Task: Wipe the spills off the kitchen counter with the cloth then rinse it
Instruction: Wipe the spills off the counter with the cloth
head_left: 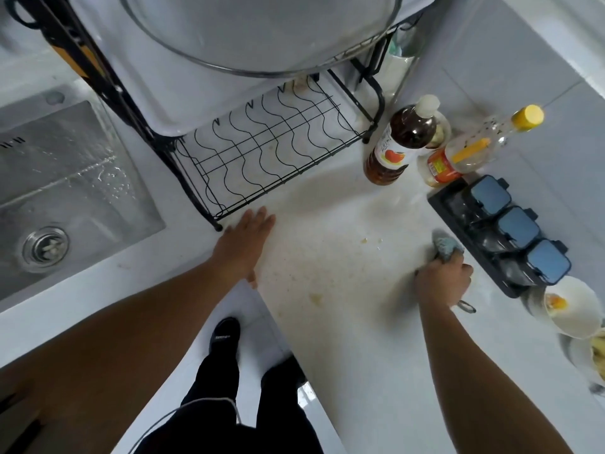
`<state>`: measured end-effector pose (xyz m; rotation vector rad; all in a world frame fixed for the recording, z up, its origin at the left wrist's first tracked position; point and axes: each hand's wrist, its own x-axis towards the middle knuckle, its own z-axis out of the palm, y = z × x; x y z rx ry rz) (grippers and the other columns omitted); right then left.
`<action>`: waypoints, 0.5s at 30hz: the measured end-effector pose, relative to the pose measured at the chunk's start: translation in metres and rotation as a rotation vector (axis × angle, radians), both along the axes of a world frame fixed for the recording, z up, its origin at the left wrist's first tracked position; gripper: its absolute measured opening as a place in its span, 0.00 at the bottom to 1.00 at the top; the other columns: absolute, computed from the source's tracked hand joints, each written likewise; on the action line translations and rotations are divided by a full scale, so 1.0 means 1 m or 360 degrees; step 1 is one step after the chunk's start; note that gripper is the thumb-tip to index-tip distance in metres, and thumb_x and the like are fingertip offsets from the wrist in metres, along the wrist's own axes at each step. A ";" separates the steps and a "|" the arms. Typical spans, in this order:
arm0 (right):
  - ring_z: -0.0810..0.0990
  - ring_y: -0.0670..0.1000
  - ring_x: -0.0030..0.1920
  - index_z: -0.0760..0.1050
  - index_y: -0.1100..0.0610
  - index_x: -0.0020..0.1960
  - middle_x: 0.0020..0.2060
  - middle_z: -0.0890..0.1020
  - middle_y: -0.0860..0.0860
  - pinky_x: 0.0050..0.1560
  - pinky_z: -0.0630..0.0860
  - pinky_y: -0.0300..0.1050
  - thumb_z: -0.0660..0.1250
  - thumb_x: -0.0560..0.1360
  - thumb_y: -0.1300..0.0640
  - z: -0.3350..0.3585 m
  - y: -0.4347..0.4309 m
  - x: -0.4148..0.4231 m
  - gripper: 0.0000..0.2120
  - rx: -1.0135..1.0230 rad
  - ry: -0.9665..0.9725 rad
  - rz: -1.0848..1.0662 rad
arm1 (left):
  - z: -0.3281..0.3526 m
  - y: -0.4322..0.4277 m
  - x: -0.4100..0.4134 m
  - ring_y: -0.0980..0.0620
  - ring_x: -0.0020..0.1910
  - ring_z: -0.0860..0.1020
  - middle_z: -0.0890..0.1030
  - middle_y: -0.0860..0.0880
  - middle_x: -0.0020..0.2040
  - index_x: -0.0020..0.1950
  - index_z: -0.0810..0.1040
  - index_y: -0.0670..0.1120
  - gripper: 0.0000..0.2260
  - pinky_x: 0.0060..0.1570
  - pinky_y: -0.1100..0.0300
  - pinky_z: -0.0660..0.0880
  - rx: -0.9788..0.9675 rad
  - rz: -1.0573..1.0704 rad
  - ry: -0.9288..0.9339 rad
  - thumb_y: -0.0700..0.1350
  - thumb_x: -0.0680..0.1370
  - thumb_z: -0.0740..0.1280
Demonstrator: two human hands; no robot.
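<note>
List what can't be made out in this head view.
Cloth: mostly hidden under the right hand, head view; its size is unclear.
Dark bottle: label too blurred to read.
Plate: cut off by the right edge; food unclear.
Sink: cut off by the left edge; no tap shows.

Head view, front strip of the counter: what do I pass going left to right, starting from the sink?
From the left: sink drain → left hand flat on the counter → food crumbs → right hand gripping the cloth → black holder with three blue-lidded pots.
</note>
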<state>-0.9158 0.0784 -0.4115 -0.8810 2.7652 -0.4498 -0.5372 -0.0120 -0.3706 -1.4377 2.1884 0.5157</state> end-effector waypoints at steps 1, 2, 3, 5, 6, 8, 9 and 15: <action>0.73 0.66 0.53 0.68 0.60 0.72 0.56 0.74 0.65 0.51 0.71 0.56 0.60 0.78 0.61 0.000 0.008 0.012 0.22 -0.0056 0.0004 0.0133 | 0.000 0.000 -0.001 0.41 0.81 0.40 0.35 0.46 0.81 0.81 0.36 0.48 0.69 0.75 0.40 0.55 0.0002 0.0002 0.0006 0.51 0.58 0.85; 0.73 0.64 0.51 0.69 0.60 0.72 0.53 0.74 0.64 0.47 0.72 0.56 0.62 0.78 0.62 0.001 0.018 0.024 0.22 -0.0069 0.0031 0.0375 | 0.002 0.000 0.000 0.41 0.81 0.40 0.35 0.46 0.81 0.81 0.36 0.48 0.69 0.75 0.40 0.55 0.0009 0.0014 0.0005 0.51 0.58 0.85; 0.73 0.63 0.50 0.70 0.59 0.71 0.51 0.74 0.62 0.44 0.73 0.55 0.63 0.78 0.62 0.000 0.029 0.029 0.22 -0.0037 0.0062 0.0631 | 0.002 -0.001 -0.001 0.41 0.80 0.40 0.35 0.46 0.81 0.81 0.36 0.48 0.69 0.75 0.39 0.55 0.0020 0.0014 0.0001 0.51 0.58 0.85; 0.72 0.61 0.51 0.71 0.57 0.71 0.51 0.74 0.59 0.41 0.74 0.52 0.64 0.77 0.63 -0.001 0.040 0.021 0.22 0.0019 0.0108 0.1011 | 0.003 0.000 0.000 0.42 0.80 0.39 0.34 0.46 0.81 0.81 0.35 0.48 0.69 0.75 0.39 0.54 0.0031 0.0030 0.0003 0.51 0.58 0.85; 0.73 0.61 0.52 0.70 0.56 0.71 0.51 0.74 0.59 0.41 0.74 0.52 0.64 0.77 0.62 -0.001 0.040 0.013 0.22 0.0043 0.0122 0.1046 | 0.004 0.000 0.000 0.42 0.80 0.39 0.34 0.46 0.81 0.81 0.35 0.48 0.69 0.75 0.39 0.54 0.0032 0.0035 0.0004 0.51 0.58 0.85; 0.74 0.64 0.52 0.69 0.56 0.71 0.51 0.74 0.62 0.45 0.73 0.56 0.61 0.79 0.59 0.000 0.033 0.001 0.20 0.0012 0.0069 0.0647 | 0.005 0.000 0.000 0.42 0.80 0.39 0.34 0.46 0.81 0.81 0.35 0.48 0.69 0.75 0.40 0.55 0.0024 0.0022 -0.0010 0.51 0.59 0.85; 0.74 0.66 0.52 0.68 0.57 0.71 0.51 0.74 0.64 0.47 0.72 0.57 0.60 0.79 0.59 0.000 0.029 0.002 0.20 -0.0028 0.0016 0.0360 | 0.005 0.000 0.000 0.42 0.80 0.39 0.34 0.46 0.81 0.81 0.35 0.48 0.69 0.75 0.40 0.55 0.0023 0.0013 -0.0015 0.52 0.59 0.85; 0.75 0.62 0.50 0.73 0.58 0.70 0.49 0.75 0.60 0.40 0.73 0.51 0.66 0.76 0.64 -0.001 0.040 0.048 0.22 -0.0040 0.0042 0.1069 | 0.005 0.000 0.000 0.41 0.80 0.37 0.33 0.45 0.81 0.81 0.33 0.47 0.68 0.76 0.39 0.54 0.0052 -0.0010 -0.0025 0.53 0.60 0.84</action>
